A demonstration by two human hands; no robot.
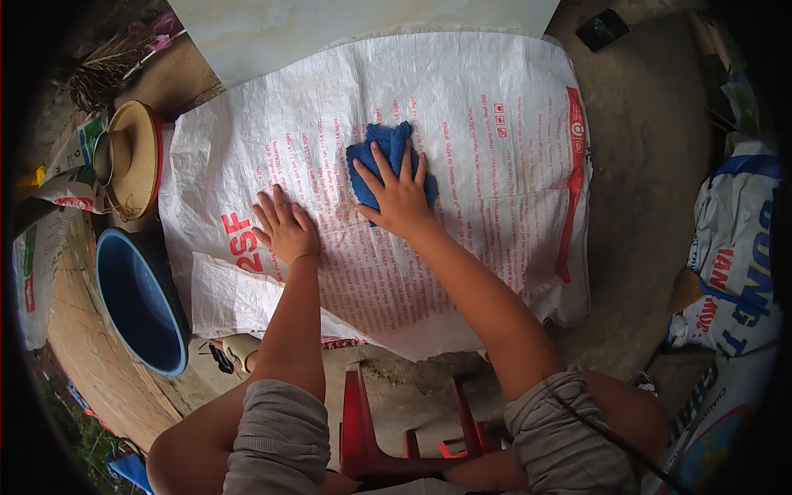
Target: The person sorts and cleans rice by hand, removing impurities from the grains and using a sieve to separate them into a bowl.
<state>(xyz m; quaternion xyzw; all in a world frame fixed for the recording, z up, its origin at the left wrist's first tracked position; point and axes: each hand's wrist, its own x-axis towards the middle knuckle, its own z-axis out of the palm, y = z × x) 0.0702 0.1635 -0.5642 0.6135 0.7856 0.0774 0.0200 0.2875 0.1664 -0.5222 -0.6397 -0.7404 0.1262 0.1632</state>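
Observation:
A large white woven sack (pixel 511 198) with red print is spread out in front of me. My left hand (pixel 286 228) lies flat on it, fingers apart, with no object under it that I can see. Farther up the sack, my right hand (pixel 400 196) presses down with spread fingers on a crumpled blue cloth (pixel 371 140). The cloth shows around and between those fingers. Near my left forearm, the sack's lower left edge is folded over.
A blue basin (pixel 111 272) stands left of the sack, below a straw hat (pixel 136 161). A phone (pixel 602 30) lies at the upper right. Printed sacks (pixel 734 256) are stacked on the right. A red plastic stool (pixel 359 429) is between my legs.

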